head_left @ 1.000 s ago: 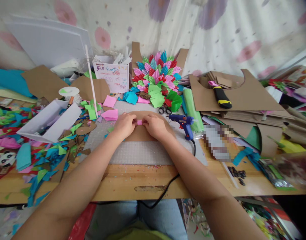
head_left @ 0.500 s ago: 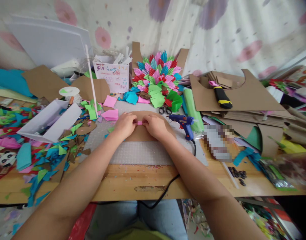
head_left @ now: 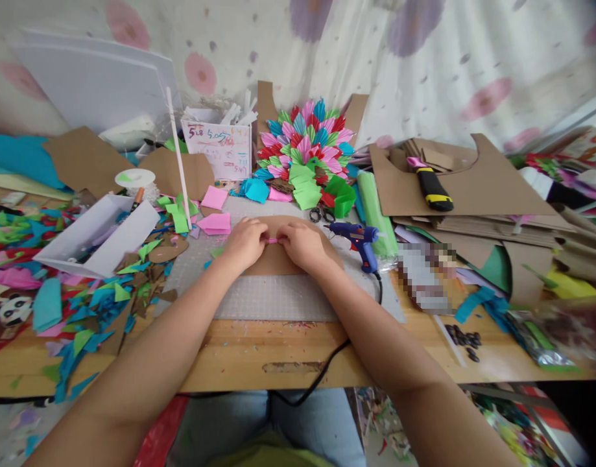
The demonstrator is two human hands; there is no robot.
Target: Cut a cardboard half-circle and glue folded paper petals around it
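The left hand (head_left: 244,244) and right hand (head_left: 303,246) are pinching pink paper (head_left: 272,240) against cardboard (head_left: 278,264), its visible sliver seemingly shrinking as the fold is tightening.

Matt pink paper makes up the thin strip (head_left: 272,240); the disc (head_left: 278,263) under it is plain brown cardboard, dull and fibrous. The grey mat (head_left: 278,298), printed with a fine grid, looks smooth and rubbery. The table (head_left: 239,350) is pale wood, its varnish scuffed and speckled. The blue glue gun (head_left: 358,239) is glossy plastic, its cord (head_left: 321,375) smooth and black. The pleated flower (head_left: 305,139) and the scraps (head_left: 83,305) are matt coloured paper. The stacked sheets (head_left: 473,188) are raw brown cardboard, and the knife (head_left: 431,188) on them has a shiny black-and-yellow plastic handle. The backdrop (head_left: 424,65) is soft printed cloth.
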